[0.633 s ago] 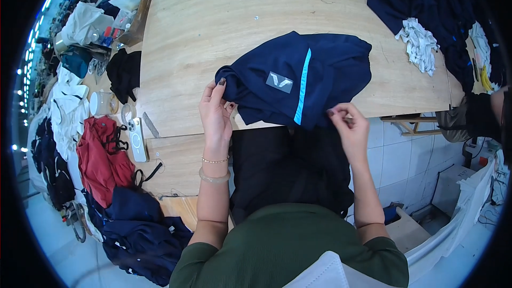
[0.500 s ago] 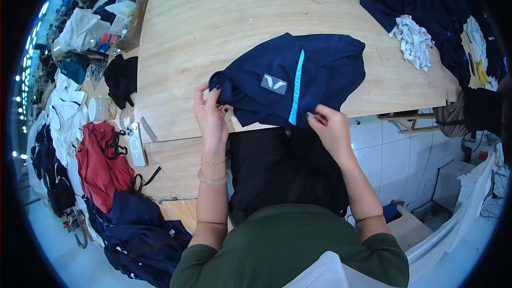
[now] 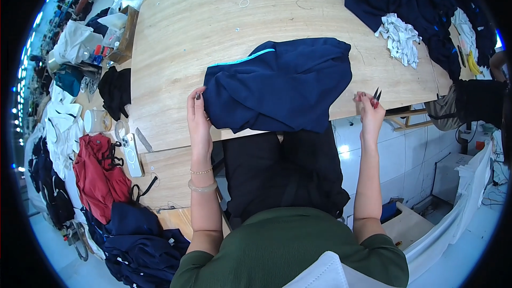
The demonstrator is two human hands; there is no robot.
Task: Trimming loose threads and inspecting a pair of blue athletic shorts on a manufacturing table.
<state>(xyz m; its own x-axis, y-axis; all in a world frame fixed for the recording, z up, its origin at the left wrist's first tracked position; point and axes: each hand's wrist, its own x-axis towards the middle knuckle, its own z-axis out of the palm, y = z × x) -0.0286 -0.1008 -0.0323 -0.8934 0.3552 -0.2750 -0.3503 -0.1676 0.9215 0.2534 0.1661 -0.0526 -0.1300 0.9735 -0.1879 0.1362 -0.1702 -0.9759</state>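
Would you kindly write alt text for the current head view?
A left hand holds the edge of a navy garment with a blue stripe on a wooden table; the right hand holds scissors apart from it. A phone lies left, crumpled white cloth right.

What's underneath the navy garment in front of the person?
The navy garment lies on the wooden table, which shows along its far side. The garment hides the part directly beneath, so whether anything else lies there can't be seen.
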